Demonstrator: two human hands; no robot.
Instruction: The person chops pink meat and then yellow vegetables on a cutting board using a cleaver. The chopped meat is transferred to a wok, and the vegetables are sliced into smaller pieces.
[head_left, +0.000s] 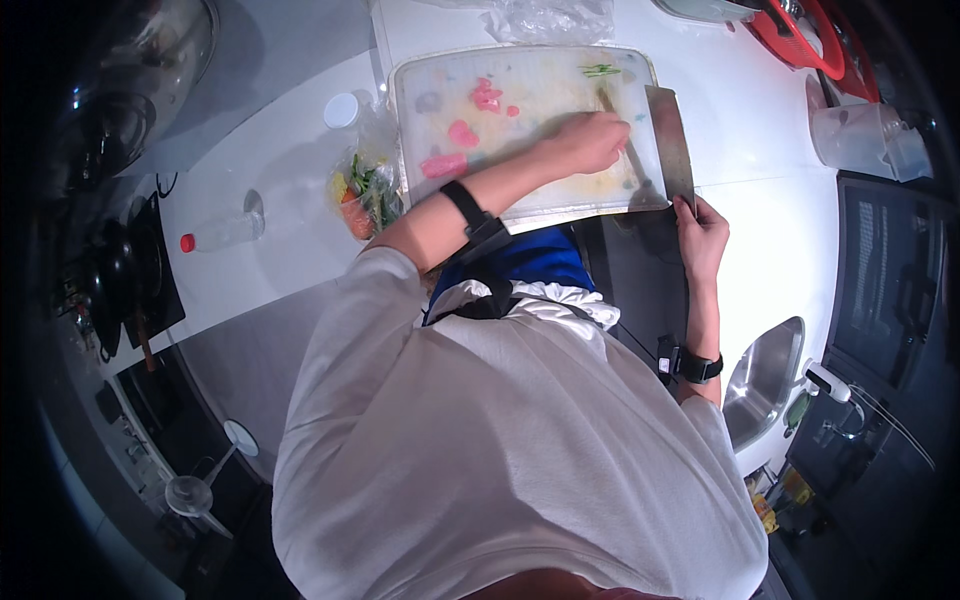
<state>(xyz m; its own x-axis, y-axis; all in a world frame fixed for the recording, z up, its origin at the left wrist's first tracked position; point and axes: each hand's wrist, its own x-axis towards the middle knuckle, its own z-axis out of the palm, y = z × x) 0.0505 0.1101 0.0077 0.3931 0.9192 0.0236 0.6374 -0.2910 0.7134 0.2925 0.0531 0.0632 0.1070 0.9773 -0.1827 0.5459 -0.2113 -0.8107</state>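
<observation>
A translucent cutting board (540, 199) lies before me with several pink food pieces (463, 134) on its left half and thin green vegetable strips (601, 70) near its far right corner. Across the board reaches my left hand (596, 142), its fingers curled low over the right half; whether something is between them is hidden. A dark narrow streak shows on the board beside these fingers. My right hand (701, 225) grips a cleaver (670, 139) at its near end, the broad blade pointing away from me along the board's right edge.
Left of the board are a clear plastic bag (375, 196) of vegetables, a white round lid (342, 111) and a plastic bottle (225, 231) with a red cap. Crumpled plastic (551, 19) lies beyond. To the right are a translucent container (855, 139), a red basket (795, 37) and a steel sink (761, 382).
</observation>
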